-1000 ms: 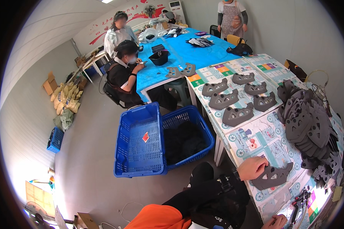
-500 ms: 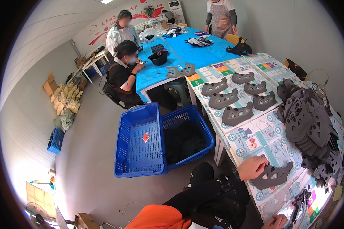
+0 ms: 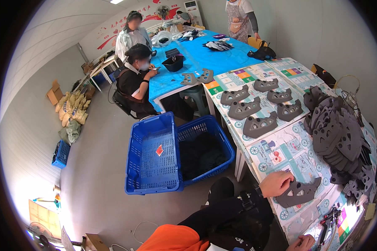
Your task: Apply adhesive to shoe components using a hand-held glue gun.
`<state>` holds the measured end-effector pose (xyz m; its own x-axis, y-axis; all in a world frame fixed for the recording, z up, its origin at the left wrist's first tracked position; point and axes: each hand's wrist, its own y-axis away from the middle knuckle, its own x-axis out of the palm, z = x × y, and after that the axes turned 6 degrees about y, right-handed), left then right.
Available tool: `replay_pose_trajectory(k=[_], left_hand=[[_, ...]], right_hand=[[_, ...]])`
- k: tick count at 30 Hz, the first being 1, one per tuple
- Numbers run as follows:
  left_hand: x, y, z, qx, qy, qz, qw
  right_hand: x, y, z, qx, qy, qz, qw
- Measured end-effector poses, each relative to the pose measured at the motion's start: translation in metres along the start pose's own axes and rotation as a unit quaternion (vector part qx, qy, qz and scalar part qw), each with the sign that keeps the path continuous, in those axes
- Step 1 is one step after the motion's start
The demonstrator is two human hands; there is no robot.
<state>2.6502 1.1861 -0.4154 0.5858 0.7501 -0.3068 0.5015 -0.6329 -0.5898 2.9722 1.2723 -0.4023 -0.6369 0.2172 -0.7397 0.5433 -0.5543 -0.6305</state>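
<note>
My left hand (image 3: 277, 184) is closed at the upper left corner of a dark grey foam pad (image 3: 299, 193) that lies on the patterned tabletop. The pad is curved, with several cut-out holes. Down at the table's near edge, my right hand (image 3: 301, 243) has its fingers curled together; what they hold, if anything, is hidden. Just right of it lies a slim black tool (image 3: 324, 228) with a red part. Farther up the table, several similar grey pads (image 3: 260, 125) are set out in two rows. A large heap of such pads (image 3: 337, 131) fills the right side.
A blue crate (image 3: 153, 184) and a second blue basket (image 3: 228, 161) holding dark material stand on the floor left of the table. Beyond is a blue-covered table (image 3: 188, 90) with a black bin (image 3: 173, 63). One person sits there; others stand farther back.
The standing person at the far right has shifted and turned, with one arm now lower and out to the side. My hands and the grey pads stay where they were.
</note>
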Motion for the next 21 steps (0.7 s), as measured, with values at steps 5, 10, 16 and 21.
replay_pose_trajectory(k=[5,10,16,21], left_hand=[[0.0,0.0004,0.0003,-0.001,-0.004,0.002,1.0],[0.0007,0.0001,0.0005,0.005,-0.005,-0.006,1.0],[0.0012,0.0003,0.0003,0.001,-0.011,-0.002,1.0],[0.0014,0.0008,0.0009,-0.004,-0.014,0.0,1.0]], right_hand=[[-0.0009,-0.0005,0.0009,0.004,0.0,0.005,1.0],[-0.0014,-0.0014,0.0021,0.005,-0.002,0.003,1.0],[-0.0026,-0.0022,0.0022,-0.007,0.0,0.004,1.0],[-0.003,-0.0031,0.0043,-0.007,-0.003,0.003,1.0]])
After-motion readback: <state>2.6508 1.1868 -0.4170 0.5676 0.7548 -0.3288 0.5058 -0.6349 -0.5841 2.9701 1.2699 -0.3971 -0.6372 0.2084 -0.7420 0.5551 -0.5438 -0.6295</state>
